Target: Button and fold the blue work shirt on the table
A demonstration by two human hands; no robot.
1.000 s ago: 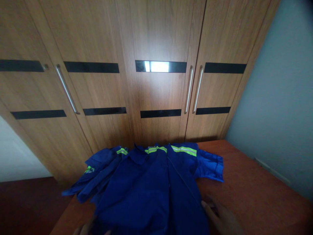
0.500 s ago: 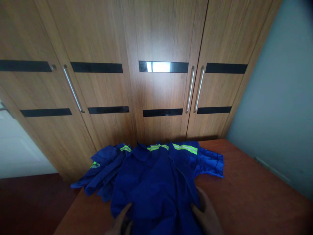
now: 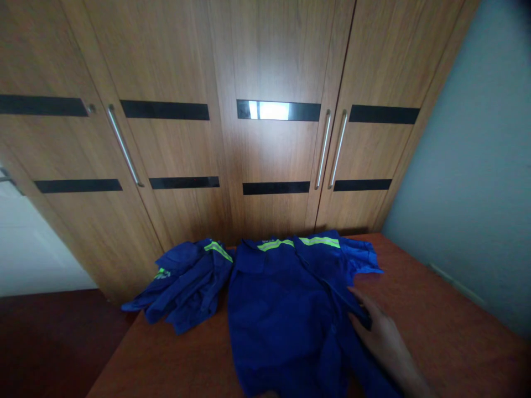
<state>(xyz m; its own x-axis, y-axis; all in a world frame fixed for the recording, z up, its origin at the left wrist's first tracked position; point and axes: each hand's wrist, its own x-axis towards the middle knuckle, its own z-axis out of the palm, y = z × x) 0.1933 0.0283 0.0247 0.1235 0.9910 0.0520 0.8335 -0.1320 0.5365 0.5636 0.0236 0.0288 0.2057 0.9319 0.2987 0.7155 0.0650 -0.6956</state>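
Note:
A dark blue work shirt (image 3: pixel 282 309) with yellow-green reflective strips lies spread on the reddish-brown wooden surface, its collar end toward the wardrobe. My right hand (image 3: pixel 384 331) is at its right edge, thumb and fingers closed around a fold of the cloth. Of my left hand (image 3: pixel 267 394) only a sliver shows at the bottom edge of the view, against the lower part of the shirt; its fingers are hidden. A short blue sleeve (image 3: pixel 363 257) reaches out at the far right.
A second crumpled blue garment (image 3: pixel 186 287) with similar strips lies to the left, near the surface's left edge. Behind stands a wooden wardrobe (image 3: pixel 274 155) with metal handles. A pale wall (image 3: pixel 464 182) bounds the right side. The wooden surface (image 3: pixel 448 326) extends right of the shirt.
The lower part of the shirt has shifted right, away from the crumpled garment. My right hand has moved right and away from me; my left hand has dropped almost out of view.

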